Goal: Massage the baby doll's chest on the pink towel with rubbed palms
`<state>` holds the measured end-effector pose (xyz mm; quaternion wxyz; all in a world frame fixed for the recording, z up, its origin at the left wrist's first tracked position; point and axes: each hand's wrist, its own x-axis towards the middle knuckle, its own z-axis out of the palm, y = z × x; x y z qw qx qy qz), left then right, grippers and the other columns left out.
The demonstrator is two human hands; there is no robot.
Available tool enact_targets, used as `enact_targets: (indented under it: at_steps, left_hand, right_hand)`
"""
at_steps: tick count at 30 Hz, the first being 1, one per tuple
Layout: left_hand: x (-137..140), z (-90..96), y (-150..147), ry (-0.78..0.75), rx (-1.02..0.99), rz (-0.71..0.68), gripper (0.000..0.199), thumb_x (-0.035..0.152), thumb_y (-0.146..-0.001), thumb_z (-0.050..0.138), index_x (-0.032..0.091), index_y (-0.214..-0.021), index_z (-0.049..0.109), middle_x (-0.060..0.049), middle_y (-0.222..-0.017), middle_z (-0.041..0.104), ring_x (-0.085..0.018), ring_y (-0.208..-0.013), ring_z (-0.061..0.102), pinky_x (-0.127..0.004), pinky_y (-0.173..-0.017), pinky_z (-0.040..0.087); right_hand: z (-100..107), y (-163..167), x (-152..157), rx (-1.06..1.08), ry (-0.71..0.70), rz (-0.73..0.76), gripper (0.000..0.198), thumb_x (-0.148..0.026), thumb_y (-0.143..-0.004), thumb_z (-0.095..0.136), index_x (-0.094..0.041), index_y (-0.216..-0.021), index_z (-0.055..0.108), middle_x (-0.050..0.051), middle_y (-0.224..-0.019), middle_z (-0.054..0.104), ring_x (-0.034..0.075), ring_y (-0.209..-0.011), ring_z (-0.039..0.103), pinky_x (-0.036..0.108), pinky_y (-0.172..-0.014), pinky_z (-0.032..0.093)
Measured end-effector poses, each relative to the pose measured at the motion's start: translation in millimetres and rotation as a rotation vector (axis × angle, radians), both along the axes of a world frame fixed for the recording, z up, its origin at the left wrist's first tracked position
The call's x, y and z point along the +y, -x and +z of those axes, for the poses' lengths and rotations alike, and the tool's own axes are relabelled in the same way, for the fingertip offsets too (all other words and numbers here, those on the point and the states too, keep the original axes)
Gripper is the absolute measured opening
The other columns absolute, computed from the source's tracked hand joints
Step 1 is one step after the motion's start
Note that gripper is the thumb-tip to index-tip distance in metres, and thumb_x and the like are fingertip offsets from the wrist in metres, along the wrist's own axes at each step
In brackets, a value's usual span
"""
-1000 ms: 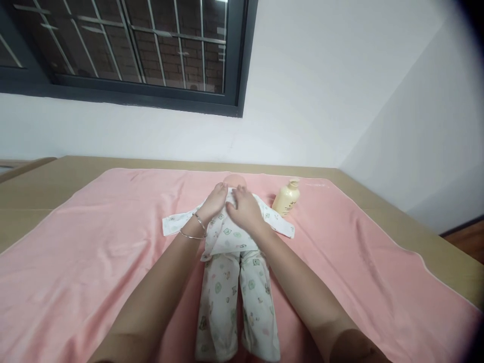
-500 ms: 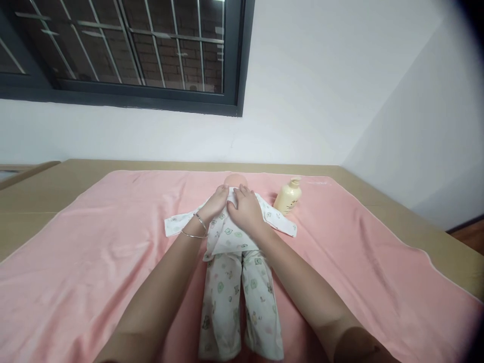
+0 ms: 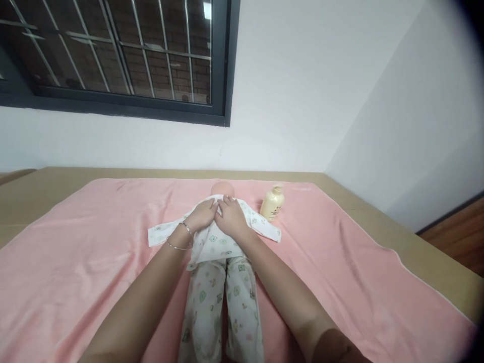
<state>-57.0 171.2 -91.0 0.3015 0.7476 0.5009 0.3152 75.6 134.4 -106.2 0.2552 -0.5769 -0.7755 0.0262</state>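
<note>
What looks like a baby doll (image 3: 222,189) lies on its back on a pink blanket (image 3: 113,227), its head at the far end. It wears a white printed shirt (image 3: 214,244) with sleeves spread sideways and matching trousers (image 3: 242,302). My left hand (image 3: 203,214) rests on the shirt's chest, fingers stretched toward the middle; a silver bangle circles that wrist. Beside it, my right hand (image 3: 230,217) lies on the chest with fingers pointing forward and thumb apart. The two hands meet near the collar. Some left fingertips are hidden.
A pale yellow pump bottle (image 3: 272,202) stands on the blanket, just right of the doll's shoulder. Under the blanket is a tan surface (image 3: 351,201), with a white wall (image 3: 283,101) behind it. A dark-framed barred window (image 3: 223,60) is at upper left.
My view has shifted a little to the right and up. On the doll's chest, my hands have drawn slightly closer together and still rest on the shirt.
</note>
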Motion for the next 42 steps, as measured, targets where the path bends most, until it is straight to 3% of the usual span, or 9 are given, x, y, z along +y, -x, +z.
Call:
enact_targets:
  at_steps: [5,8,14,19,22,31,37,39,42]
  left_hand:
    - [-14,-1.2,-2,-0.073,0.348,0.085,0.037,0.035,-0.095,0.038,0.015,-0.117,0.06,-0.021,-0.13,0.06,-0.035,-0.127,0.052,-0.048,-0.109,0.033]
    - [-29,5.1,-16,-0.105,0.348,0.133,0.036,0.03,-0.09,0.047,0.012,-0.118,0.06,-0.025,-0.129,0.058,-0.042,-0.129,0.048,-0.055,-0.11,0.029]
    - [-37,50.4,-84,0.288,-0.352,-0.106,0.033,0.038,-0.088,0.058,0.02,-0.114,0.065,-0.012,-0.116,0.068,-0.031,-0.114,0.061,-0.041,-0.099,0.047]
    - [-15,72.3,-143,0.865,-0.992,-0.098,0.041,0.036,-0.1,0.034,0.009,-0.126,0.051,-0.02,-0.117,0.062,-0.022,-0.095,0.068,-0.033,-0.083,0.055]
    - [-4,70.0,-156,0.938,-1.123,-0.094,0.048,0.039,-0.101,0.03,0.008,-0.134,0.044,-0.021,-0.12,0.06,-0.022,-0.096,0.068,-0.032,-0.078,0.056]
    - [-4,63.9,-154,1.019,-1.177,-0.168,0.052,0.042,-0.102,0.027,0.004,-0.135,0.042,-0.019,-0.108,0.065,-0.023,-0.086,0.069,-0.032,-0.07,0.055]
    - [-28,49.3,-111,1.075,-1.134,-0.246,0.04,0.038,-0.1,0.038,0.009,-0.125,0.05,-0.015,-0.097,0.067,-0.023,-0.083,0.07,-0.037,-0.077,0.056]
    - [-41,50.6,-92,1.048,-1.183,-0.209,0.035,0.033,-0.099,0.039,0.011,-0.124,0.051,-0.015,-0.098,0.068,-0.023,-0.086,0.071,-0.038,-0.081,0.057]
    - [-60,61.8,-73,0.934,-1.269,-0.181,0.033,0.03,-0.1,0.034,0.014,-0.119,0.055,-0.013,-0.095,0.068,-0.023,-0.087,0.071,-0.04,-0.085,0.057]
  right_hand:
    - [34,-24,-5,0.075,0.041,-0.007,0.043,-0.023,-0.095,0.039,-0.012,-0.133,0.057,0.015,-0.143,0.053,0.025,-0.131,0.051,0.038,-0.108,0.039]
    - [67,-52,-16,0.249,-0.039,-0.062,0.048,-0.027,-0.095,0.04,-0.013,-0.14,0.051,0.012,-0.144,0.053,0.023,-0.133,0.05,0.035,-0.109,0.039]
    - [98,-116,-28,0.448,-0.174,-0.188,0.048,-0.029,-0.095,0.041,-0.014,-0.138,0.054,0.009,-0.145,0.053,0.02,-0.137,0.045,0.034,-0.115,0.033]
    - [93,-150,-27,0.417,0.094,-0.195,0.053,-0.016,-0.091,0.037,-0.011,-0.142,0.05,0.014,-0.149,0.047,0.022,-0.14,0.042,0.039,-0.115,0.034]
    - [88,-153,-23,0.393,0.065,-0.196,0.057,-0.013,-0.088,0.036,-0.011,-0.144,0.047,0.013,-0.15,0.046,0.022,-0.144,0.035,0.041,-0.117,0.031]
    - [75,-134,-3,0.209,0.125,-0.431,0.052,-0.011,-0.085,0.038,-0.012,-0.132,0.059,0.017,-0.148,0.046,0.025,-0.14,0.041,0.039,-0.108,0.04]
    - [81,-118,-7,0.102,0.108,-0.496,0.044,-0.018,-0.093,0.033,-0.007,-0.125,0.062,0.021,-0.145,0.048,0.031,-0.138,0.043,0.054,-0.115,0.024]
    - [81,-102,-9,0.152,0.063,-0.45,0.044,-0.022,-0.095,0.034,-0.007,-0.124,0.063,0.022,-0.139,0.055,0.031,-0.134,0.047,0.052,-0.116,0.024]
    - [81,-62,-21,0.427,0.018,-0.161,0.047,-0.034,-0.098,0.033,-0.017,-0.135,0.057,0.011,-0.135,0.061,0.024,-0.127,0.055,0.039,-0.11,0.039]
